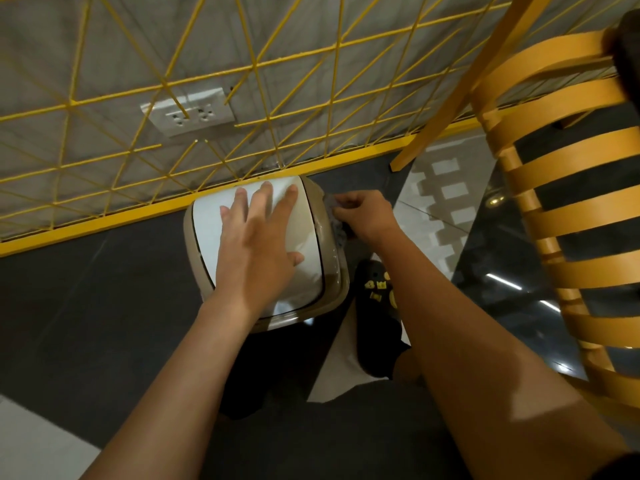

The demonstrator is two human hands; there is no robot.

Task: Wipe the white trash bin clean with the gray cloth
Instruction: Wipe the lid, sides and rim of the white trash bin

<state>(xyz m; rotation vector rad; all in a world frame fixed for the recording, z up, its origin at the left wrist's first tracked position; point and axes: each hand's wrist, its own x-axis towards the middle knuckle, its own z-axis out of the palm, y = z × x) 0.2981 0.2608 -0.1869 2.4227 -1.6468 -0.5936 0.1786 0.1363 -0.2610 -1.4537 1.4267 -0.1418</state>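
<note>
Head: cloth (340, 233) against bin (207, 223); illegible shoe charms (378, 286)

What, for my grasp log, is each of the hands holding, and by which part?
The right hand grips the gray cloth by a bunched part, against the white trash bin. The left hand holds nothing, resting flat on the lid.

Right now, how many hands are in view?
2. The left hand lies flat on the white trash bin lid; the right hand grips the gray cloth against its right side. No others visible.
</note>
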